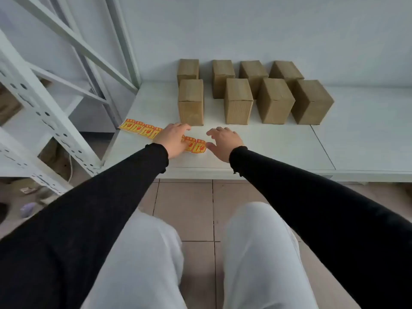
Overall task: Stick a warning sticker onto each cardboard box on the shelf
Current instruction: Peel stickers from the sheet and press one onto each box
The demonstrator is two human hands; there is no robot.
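Sticker strip (142,131): orange-yellow, flat on the shelf (267,148), running under the left hand (172,139). Left hand spread, pressing it; right hand (223,142) open, empty, beside its near end. Likely thin, limp, light; peel from the end sticker's corner. Boxes (238,101): beyond both hands, unlabelled.

No words can be read; the sticker strip (142,131) beside the nearest cardboard box (191,103) shows only red pictograms on yellow.

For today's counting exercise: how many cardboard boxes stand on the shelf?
8. Back row. Front row. None seems hidden.
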